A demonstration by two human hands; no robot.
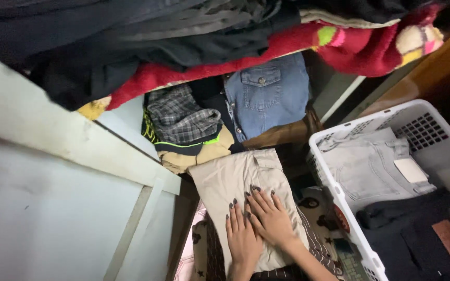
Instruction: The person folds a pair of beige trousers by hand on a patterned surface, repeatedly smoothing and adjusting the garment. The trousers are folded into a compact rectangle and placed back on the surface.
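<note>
Both hands lie flat, palms down, on folded beige trousers (240, 187), which rest on a patterned cloth (319, 218) low in the middle of the view. The left hand (242, 237) has its fingers spread and straight; its grip is wide and holds nothing, only presses. The right hand (272, 218) lies partly over the left, fingers likewise stretched out toward the trousers' waistband (nails dark on both hands), grip wide and closed on nothing.

Just beyond the trousers sits a stack of folded clothes: a plaid shirt (183, 119) on top of a dark garment with a bright green edge, and beside it a denim shirt (269, 93). Above these hangs a heap of dark clothes and a red fleece blanket (266, 49).

To the right, near the trousers, stands a white basket (334, 184) holding grey jeans (365, 166) and darker jeans (417, 234). A pale panel (42, 192) fills the left.
</note>
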